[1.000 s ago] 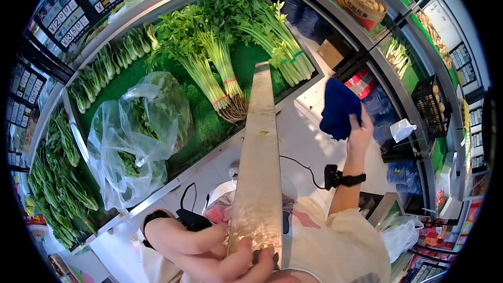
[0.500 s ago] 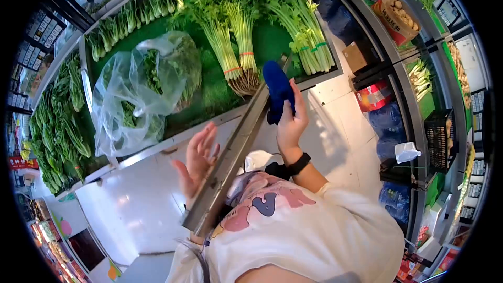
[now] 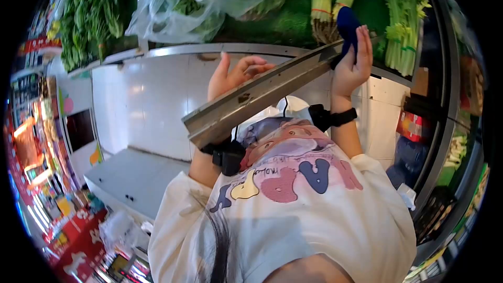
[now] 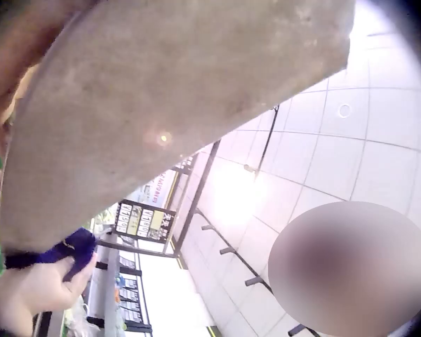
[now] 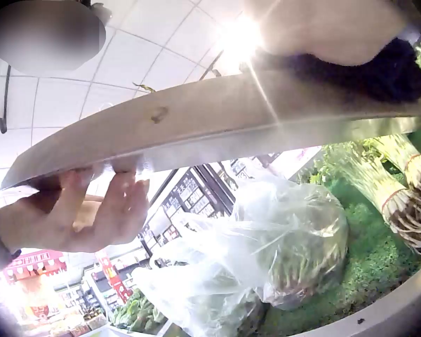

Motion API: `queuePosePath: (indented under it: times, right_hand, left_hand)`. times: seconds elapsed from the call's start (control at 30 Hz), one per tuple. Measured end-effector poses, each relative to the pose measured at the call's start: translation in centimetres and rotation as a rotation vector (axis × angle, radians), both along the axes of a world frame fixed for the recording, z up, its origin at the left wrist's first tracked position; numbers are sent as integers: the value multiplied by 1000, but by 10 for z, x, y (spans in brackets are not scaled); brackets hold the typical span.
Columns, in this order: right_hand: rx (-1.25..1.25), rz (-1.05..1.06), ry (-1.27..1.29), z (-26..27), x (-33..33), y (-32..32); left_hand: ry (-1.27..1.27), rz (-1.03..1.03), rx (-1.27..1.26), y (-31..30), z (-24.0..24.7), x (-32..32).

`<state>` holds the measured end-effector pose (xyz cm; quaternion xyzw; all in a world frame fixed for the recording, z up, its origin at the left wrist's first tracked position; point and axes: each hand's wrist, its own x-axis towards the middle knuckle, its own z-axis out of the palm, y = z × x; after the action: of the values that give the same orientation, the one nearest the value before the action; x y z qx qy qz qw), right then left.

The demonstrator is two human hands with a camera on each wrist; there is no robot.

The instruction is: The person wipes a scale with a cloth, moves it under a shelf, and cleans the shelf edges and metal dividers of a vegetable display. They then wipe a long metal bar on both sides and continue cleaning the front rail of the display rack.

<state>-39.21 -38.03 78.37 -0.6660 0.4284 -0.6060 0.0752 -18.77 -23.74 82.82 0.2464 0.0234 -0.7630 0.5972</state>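
A long metal strip [image 3: 262, 94] with a bent-down edge slants across in front of the person's chest, its near end at the left and its far end toward the vegetable stand. My left hand [image 3: 236, 76] holds it from the far side and below; in the right wrist view its fingers [image 5: 119, 200] are bent up against the underside. My right hand [image 3: 352, 68] grips a dark blue cloth [image 3: 347, 26] at the strip's far end. In the right wrist view the cloth [image 5: 379, 74] lies along the strip's upper face.
The vegetable stand [image 3: 251, 48] runs along the front, bearing a plastic bag of greens [image 3: 183, 8], banded celery [image 3: 401, 31] and leafy greens [image 3: 97, 26]. A grey-white box [image 3: 136, 178] stands at left on the tiled floor. Shelves with blue bundles [image 3: 411, 154] line the right.
The strip has swung from pointing straight ahead to a slant. The left hand moved from its near end to beneath it. The right hand brought the cloth onto the far end. The head view tilted down.
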Motion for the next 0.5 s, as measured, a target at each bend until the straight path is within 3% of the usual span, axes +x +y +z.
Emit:
queuePosePath:
  times: [0.1,0.17,0.37,0.5]
  right_hand:
    - [-35,19,33,-4,6,0]
    - [-21,30,46,-6,7,-3]
    - [17,35,31,-7,11,-8]
    - [29,37,41,-9,12,-9]
  left_hand:
    - [-150,-49,26,5,-15,10]
    - [-95,-113,-23,7,-23,20]
    - [-331,-117,80,7,-10,24]
    - [-338,-85,114,7,-8,32]
